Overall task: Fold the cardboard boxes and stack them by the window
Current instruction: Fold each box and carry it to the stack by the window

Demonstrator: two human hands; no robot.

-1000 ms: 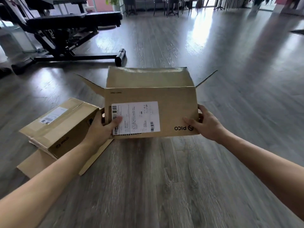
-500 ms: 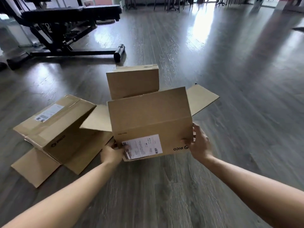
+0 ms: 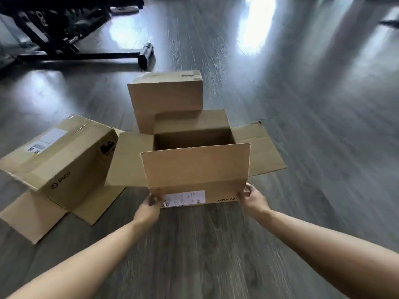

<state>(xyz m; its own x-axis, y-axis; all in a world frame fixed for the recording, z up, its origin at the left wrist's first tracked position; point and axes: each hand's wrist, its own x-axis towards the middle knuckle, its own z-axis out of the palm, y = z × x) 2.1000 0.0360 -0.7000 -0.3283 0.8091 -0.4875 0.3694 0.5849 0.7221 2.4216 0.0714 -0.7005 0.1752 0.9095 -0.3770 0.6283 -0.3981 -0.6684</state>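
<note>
Holding the open cardboard box (image 3: pixel 195 169) by its near wall, I have the left hand (image 3: pixel 149 207) curled round the lower left corner beside the white shipping label (image 3: pixel 185 197), and the right hand (image 3: pixel 252 198) pinching the lower right corner just past the printed logo. The hands are apart, one on each near corner, and both grip card.

Taking that box as my landmark: it sits low over the wood floor (image 3: pixel 194 244), whether resting or just clear I cannot tell. All four top flaps stand open, the near one upright above my hands, the far one (image 3: pixel 165 91) raised behind, the side ones splayed left and right. A second box (image 3: pixel 62 160) lies tilted just to its left with flaps spread flat on the floor. A black equipment frame (image 3: pixel 71 52) stands well beyond it, to the left.

I judge it empty and light, so weight is no worry. The corrugated walls look stiff along the creases but will bow mid-panel, and loose flaps will swing. The surface should give dry, sure friction. Corners and fold lines are the places to hold; flap edges may tear or bend.
</note>
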